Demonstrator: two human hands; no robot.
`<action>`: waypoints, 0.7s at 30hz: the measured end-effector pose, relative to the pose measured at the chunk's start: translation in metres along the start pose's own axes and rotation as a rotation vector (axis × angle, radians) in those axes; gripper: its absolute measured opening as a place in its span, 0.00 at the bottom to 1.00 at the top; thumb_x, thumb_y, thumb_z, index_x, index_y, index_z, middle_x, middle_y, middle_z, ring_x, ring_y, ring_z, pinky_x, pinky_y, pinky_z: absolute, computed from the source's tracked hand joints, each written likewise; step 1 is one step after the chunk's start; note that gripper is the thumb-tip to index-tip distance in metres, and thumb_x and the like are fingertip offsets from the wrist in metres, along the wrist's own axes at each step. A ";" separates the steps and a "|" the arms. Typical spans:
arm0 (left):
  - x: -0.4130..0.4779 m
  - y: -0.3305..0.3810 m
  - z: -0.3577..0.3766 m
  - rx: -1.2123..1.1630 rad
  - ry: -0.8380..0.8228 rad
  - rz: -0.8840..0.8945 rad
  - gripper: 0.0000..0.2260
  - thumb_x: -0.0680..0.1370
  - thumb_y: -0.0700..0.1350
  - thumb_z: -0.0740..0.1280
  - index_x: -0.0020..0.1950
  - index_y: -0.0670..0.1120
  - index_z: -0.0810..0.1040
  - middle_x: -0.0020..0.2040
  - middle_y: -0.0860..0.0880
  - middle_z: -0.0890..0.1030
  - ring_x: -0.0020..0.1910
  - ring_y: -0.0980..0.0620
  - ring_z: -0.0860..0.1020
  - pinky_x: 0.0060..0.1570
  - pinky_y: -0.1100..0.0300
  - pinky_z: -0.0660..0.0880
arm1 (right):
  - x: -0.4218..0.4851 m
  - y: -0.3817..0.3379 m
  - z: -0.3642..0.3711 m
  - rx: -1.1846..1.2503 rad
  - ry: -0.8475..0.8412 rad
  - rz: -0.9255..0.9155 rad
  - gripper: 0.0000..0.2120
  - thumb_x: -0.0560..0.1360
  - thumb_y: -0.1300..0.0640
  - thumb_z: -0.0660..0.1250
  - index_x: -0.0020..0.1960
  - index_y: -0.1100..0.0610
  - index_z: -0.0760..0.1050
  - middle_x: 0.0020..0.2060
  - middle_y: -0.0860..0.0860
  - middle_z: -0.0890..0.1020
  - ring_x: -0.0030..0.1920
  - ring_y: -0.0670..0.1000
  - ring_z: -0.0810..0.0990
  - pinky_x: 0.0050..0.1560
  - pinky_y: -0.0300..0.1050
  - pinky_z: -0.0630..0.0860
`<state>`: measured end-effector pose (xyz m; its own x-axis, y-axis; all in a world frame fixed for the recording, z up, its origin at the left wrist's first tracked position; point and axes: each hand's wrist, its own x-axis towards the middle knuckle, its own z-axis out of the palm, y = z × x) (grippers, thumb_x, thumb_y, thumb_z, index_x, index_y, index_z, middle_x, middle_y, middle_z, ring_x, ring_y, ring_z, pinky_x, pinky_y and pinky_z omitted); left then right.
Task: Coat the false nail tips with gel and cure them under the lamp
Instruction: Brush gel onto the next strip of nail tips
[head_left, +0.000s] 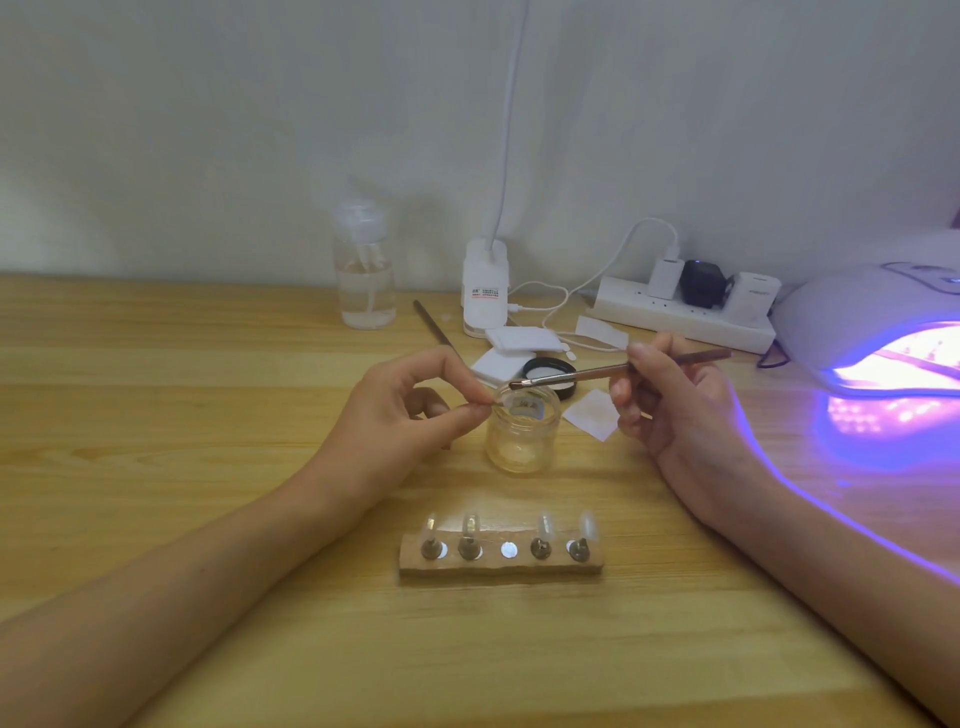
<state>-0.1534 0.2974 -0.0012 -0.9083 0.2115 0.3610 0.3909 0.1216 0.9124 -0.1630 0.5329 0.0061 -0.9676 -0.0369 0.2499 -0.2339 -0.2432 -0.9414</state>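
Tips stand nearest you, four of them upright on pegs in a wooden holder block that lies between your forearms, well apart from both hands. The middle one of its five metal discs shows bare.

Beyond it, your left hand pinches a small clear nail tip between thumb and forefinger, right at the near-left rim of the glass jar. It's too small to tell whether a peg is under it. Your right hand has its fingers curled round a brush, gripping it past the middle. The shaft slants down to the left and the bristle end hangs over the jar's mouth, just above and beside the pinched tip. You cannot tell whether the bristles touch it.

The table lies bare to your left and in front of the block. To the right, violet light spills across the wood. Close behind the jar the space is crowded: a black lid, stacked white pads and a thin square wipe just beside your right fingers.

The block is rough pale wood with uneven edges, and the tips are glossy and see-through. The jar is squat, round and clear, with pale gel at the bottom. The brush has a brown handle and a metal ferrule. Farther back lie a second slim tool, a clear pump bottle, a white desk-light base and a white power strip against the wall. The domed white curing lamp glows purple at the far right
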 end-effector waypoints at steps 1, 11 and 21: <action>0.000 0.000 0.000 0.001 0.000 -0.002 0.04 0.73 0.37 0.74 0.42 0.40 0.80 0.42 0.56 0.82 0.34 0.52 0.73 0.37 0.58 0.73 | 0.000 0.000 0.000 0.000 -0.024 -0.007 0.10 0.72 0.51 0.69 0.33 0.49 0.72 0.29 0.50 0.78 0.30 0.45 0.75 0.29 0.35 0.72; -0.001 0.000 -0.001 0.006 -0.004 -0.004 0.04 0.73 0.38 0.74 0.42 0.42 0.80 0.43 0.56 0.83 0.33 0.53 0.73 0.37 0.57 0.73 | -0.002 0.000 0.001 -0.018 -0.070 -0.010 0.11 0.73 0.50 0.70 0.34 0.48 0.72 0.29 0.50 0.78 0.30 0.46 0.75 0.29 0.36 0.72; 0.000 -0.001 -0.001 0.017 -0.002 -0.008 0.04 0.73 0.39 0.74 0.42 0.43 0.81 0.43 0.58 0.83 0.33 0.54 0.74 0.36 0.62 0.74 | -0.002 0.000 0.001 -0.040 -0.060 -0.025 0.14 0.77 0.54 0.68 0.33 0.48 0.73 0.29 0.49 0.78 0.30 0.46 0.76 0.29 0.36 0.73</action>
<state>-0.1538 0.2962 -0.0024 -0.9110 0.2122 0.3537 0.3866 0.1400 0.9116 -0.1611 0.5318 0.0064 -0.9542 -0.0892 0.2856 -0.2629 -0.2057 -0.9426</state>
